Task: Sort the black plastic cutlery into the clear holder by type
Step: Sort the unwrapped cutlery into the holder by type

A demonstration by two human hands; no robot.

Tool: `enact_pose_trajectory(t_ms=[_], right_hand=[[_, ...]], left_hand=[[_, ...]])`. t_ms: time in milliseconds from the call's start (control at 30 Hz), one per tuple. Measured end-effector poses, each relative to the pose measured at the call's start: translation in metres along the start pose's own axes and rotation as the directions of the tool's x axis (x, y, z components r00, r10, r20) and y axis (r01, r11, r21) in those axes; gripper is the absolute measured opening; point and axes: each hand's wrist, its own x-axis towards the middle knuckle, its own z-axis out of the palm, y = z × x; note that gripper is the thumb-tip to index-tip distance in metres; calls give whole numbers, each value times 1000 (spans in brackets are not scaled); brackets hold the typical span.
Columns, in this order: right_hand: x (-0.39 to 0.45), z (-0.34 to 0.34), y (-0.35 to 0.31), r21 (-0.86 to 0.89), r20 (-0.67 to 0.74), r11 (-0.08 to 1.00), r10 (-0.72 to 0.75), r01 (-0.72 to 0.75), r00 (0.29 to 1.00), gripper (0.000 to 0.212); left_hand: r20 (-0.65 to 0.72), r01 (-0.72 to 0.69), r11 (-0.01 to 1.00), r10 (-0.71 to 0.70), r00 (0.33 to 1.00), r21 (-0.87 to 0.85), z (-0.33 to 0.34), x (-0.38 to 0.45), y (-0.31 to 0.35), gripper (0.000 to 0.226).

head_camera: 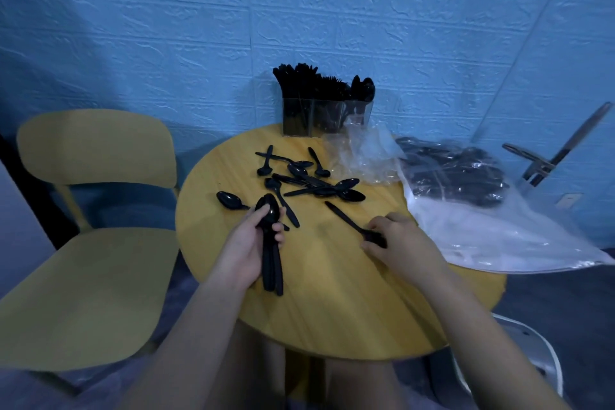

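From the head camera, a round yellow table [332,293] fills the middle of the view. The left hand [248,245] sits at about 9 o'clock on the tabletop, fingers curled round a bundle of black spoons [271,243], bowls pointing up toward 12 and handles trailing down toward 6. The right hand [397,243], at about 3 o'clock, pinches the bowl end of a single spoon [352,223] whose handle lies on the table and runs toward 10 o'clock. Between the hands and the far edge lies a loose scatter of black cutlery [309,181], mostly spoons, some crossing one another, with one lone spoon [229,200] just beside the left hand's fingertips. At 12 o'clock, on the table's rim, stands the clear holder [324,116], its compartments packed with upright black cutlery. Just right of it lies crumpled clear wrapping [366,156], and at 2 o'clock a clear plastic bag [482,210] holds more black cutlery. A yellow chair [90,243] stands at 9 o'clock off the table, against a blue wall [299,10].
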Motion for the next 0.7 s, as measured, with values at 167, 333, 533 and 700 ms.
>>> enact_pose_trajectory(t_ms=[167,333,533,700], right_hand=[[-7,6,-5,-118,-158,993,-27,8,987,28],[-4,-3,8,191,-251,982,41,7,967,21],[1,-36,0,668,-258,732,63,131,964,13],[14,-62,-23,725,-90,640,-276,253,957,17]], left_hand=[[0,50,999,-50,999,10,6,-8,-5,26],[13,85,996,-85,996,10,3,-15,-4,17],[-9,123,990,-123,992,70,2,-16,-5,43],[-8,113,987,-113,994,114,1,-21,-1,31]])
